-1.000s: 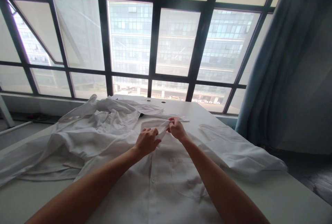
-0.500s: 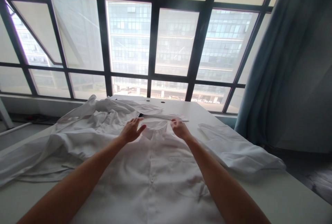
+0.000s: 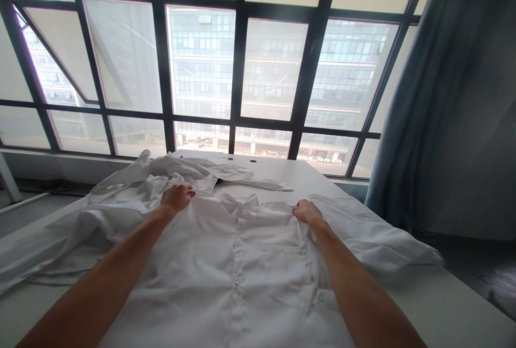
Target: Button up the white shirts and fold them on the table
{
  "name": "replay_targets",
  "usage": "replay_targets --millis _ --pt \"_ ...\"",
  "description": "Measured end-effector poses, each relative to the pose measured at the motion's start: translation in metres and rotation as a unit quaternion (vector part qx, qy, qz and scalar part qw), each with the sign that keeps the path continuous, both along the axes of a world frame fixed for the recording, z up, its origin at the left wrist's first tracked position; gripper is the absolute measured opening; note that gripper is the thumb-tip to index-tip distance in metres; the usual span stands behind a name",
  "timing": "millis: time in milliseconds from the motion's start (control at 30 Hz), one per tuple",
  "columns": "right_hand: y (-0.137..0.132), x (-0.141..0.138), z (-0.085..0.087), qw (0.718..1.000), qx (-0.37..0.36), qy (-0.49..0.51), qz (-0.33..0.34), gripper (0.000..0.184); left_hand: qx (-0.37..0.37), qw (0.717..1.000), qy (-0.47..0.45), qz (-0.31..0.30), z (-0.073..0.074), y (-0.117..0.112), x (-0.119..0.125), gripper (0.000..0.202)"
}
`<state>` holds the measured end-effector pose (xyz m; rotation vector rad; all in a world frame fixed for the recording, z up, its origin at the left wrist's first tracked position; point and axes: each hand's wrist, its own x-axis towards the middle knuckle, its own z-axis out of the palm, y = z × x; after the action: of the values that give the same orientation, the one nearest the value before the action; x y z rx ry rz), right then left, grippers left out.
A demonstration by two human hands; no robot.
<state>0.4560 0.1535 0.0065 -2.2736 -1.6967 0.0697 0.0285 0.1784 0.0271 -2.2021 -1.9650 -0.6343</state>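
Observation:
A white button-up shirt (image 3: 201,262) lies spread front side up before me, its collar at the far end and its button strip running down the middle. My left hand (image 3: 177,196) pinches the fabric at the shoulder left of the collar. At the opposite shoulder, my right hand (image 3: 307,211) grips the cloth with curled fingers. Between the hands the collar stands a little rumpled. A chest pocket shows on the right half of the front, and the shirt's lower end runs out of view.
More crumpled white cloth (image 3: 161,168) is heaped at the far left of the white table (image 3: 455,299). A white sleeve-like piece (image 3: 374,235) spreads to the right. Beyond stand large framed windows (image 3: 274,69) and a blue-grey curtain (image 3: 419,111).
My hands have moved apart from beside the collar out to the two shoulders. The left hand, open before, has closed on the cloth. The collar area has shifted and wrinkled.

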Motion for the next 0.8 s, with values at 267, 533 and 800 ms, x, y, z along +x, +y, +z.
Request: replay_targets --millis 267,533,800 --pt "-0.006 -0.001 0.053 0.993 0.095 -0.015 -0.07 0.02 0.158 0.985 0.057 0.042 0.032 -0.001 -0.019 0.036" --pt "0.001 -0.031 0.062 0.994 0.073 -0.032 -0.068 0.04 0.122 0.991 0.028 0.047 0.038 0.028 0.01 0.05" --pt "-0.072 -0.073 0.02 0.98 -0.042 -0.05 0.187 0.043 -0.006 0.994 0.096 0.047 0.007 -0.014 -0.044 0.04"
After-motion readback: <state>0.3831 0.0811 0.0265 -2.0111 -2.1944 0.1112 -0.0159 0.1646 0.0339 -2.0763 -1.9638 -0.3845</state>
